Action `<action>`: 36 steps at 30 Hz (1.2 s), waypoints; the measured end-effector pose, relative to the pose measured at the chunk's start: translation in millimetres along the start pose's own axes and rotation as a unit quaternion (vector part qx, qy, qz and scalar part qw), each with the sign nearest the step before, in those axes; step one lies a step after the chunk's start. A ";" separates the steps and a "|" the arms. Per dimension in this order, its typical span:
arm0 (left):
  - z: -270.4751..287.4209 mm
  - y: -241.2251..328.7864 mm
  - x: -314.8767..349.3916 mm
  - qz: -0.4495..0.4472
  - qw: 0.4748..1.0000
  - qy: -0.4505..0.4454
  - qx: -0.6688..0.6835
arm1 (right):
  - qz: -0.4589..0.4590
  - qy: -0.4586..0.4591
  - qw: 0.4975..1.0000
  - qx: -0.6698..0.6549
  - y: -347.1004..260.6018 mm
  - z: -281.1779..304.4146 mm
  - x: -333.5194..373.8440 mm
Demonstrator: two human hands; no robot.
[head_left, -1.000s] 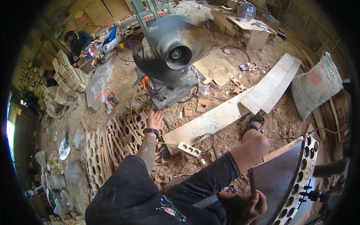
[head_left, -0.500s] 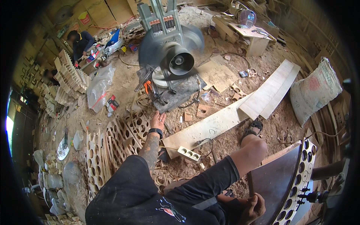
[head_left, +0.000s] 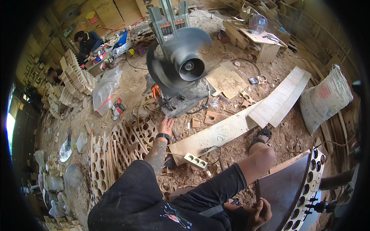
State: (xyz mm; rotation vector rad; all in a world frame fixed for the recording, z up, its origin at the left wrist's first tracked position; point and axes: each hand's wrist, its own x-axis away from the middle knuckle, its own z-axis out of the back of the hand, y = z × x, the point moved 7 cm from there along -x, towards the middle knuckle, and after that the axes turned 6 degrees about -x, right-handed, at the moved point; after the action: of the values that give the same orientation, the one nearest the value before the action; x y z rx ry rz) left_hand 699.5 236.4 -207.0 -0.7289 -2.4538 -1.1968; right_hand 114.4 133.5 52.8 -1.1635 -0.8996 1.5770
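Head view: the left hand (head_left: 165, 125) is palm up, its fingers stretched out and close together around nothing, the tips at the near edge of a dark slab (head_left: 189, 101); whether they bear any of its weight cannot be told. Low in the view, the right hand (head_left: 262, 213) has its fingers curled beside the corner of a dark board (head_left: 283, 181); whether they grip it cannot be made out. A black watch (head_left: 164, 136) is on the left wrist. Ahead of the left hand, the fan (head_left: 189, 66) stands on or just behind the slab, its blades blurred. An orange-handled tool (head_left: 155, 91) lies at the slab's left side. Left of the forearm are perforated sheets (head_left: 124, 139); to its right, a white power strip (head_left: 195, 161) beside a long pale plank (head_left: 227, 128). A perforated strip (head_left: 315, 171) edges the dark board's right side.

Printing shows in places: a light and red motif on the black clothing (head_left: 127, 196), a faded reddish emblem on the white sack (head_left: 327, 101), markings on a red-and-black packet (head_left: 118, 107), lettering on a red sign (head_left: 92, 18) at the back. At upper left, a co-worker (head_left: 89, 44) bends forward.
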 end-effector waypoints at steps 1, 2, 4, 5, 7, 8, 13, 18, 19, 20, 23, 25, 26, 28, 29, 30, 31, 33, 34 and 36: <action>0.1 -0.2 0.5 0.001 1.000 0.002 0.002 | -0.001 -0.001 1.000 -0.005 3.2 -0.3 0.3; 0.3 -0.7 0.6 0.002 1.000 0.004 0.003 | -0.002 -0.002 1.000 -0.010 6.4 -0.9 0.7; 0.9 -1.3 -0.2 0.001 1.000 0.003 -0.002 | -0.006 -0.004 1.000 -0.012 10.5 -1.4 2.0; 1.2 -1.4 -1.1 -0.002 1.000 0.000 -0.008 | -0.008 -0.005 1.000 -0.008 11.5 -1.8 2.5; 2.5 -1.8 -3.8 -0.007 1.000 -0.006 -0.014 | -0.014 -0.005 1.000 -0.003 10.6 -1.5 3.3; 3.4 -2.0 -5.3 -0.008 1.000 -0.009 -0.016 | -0.017 -0.004 1.000 -0.002 9.1 -1.1 3.2; 11.5 -3.8 -9.4 0.006 0.998 0.005 -0.068 | -0.019 -0.010 1.000 0.002 -2.3 0.2 0.6; 10.9 -3.3 -2.8 0.008 0.994 0.009 -0.108 | -0.039 -0.020 0.999 -0.015 -3.1 -0.5 -0.3; 8.8 -2.7 -0.9 0.005 0.994 0.005 -0.113 | -0.032 -0.014 0.999 -0.011 -3.8 0.2 -0.2; 8.2 -2.3 1.1 0.004 0.993 0.012 -0.118 | -0.024 -0.009 1.000 -0.007 -4.6 1.2 -0.1; 6.9 -1.6 6.4 0.009 0.991 0.040 -0.128 | -0.025 -0.017 1.000 -0.001 -3.8 2.7 1.0; 5.3 -1.5 8.9 0.011 0.991 0.046 -0.129 | -0.042 -0.020 0.999 -0.003 -0.5 3.9 2.1; 4.1 -1.4 9.8 0.011 0.991 0.042 -0.127 | -0.056 -0.018 0.998 -0.005 2.2 5.1 2.7; 2.9 -1.9 11.2 0.014 0.991 0.038 -0.125 | -0.056 -0.007 0.998 -0.009 5.2 6.0 4.0; 3.0 -2.2 11.7 0.018 0.991 0.039 -0.124 | -0.043 0.000 0.999 -0.010 6.0 4.8 4.0; 5.1 -2.8 12.5 0.024 0.991 0.052 -0.120 | -0.029 0.006 1.000 -0.011 7.0 3.8 4.4; 4.4 -2.7 12.9 0.024 0.991 0.044 -0.126 | -0.024 0.003 1.000 -0.012 9.0 2.8 4.5; 5.5 -2.3 14.0 0.025 0.990 0.046 -0.131 | -0.014 -0.002 1.000 -0.016 12.9 0.4 5.0; 5.7 -2.6 14.5 0.030 0.991 0.045 -0.123 | -0.014 -0.002 1.000 -0.011 14.9 0.6 5.4; 5.4 -3.1 14.9 0.033 0.994 0.036 -0.103 | -0.015 -0.001 1.000 -0.001 17.0 2.5 6.3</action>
State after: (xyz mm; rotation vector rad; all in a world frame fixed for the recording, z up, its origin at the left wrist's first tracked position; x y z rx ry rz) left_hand 685.1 243.6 -205.0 -0.7994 -2.2531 -1.4388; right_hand 106.9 134.7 36.1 -1.1465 -0.9162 1.5532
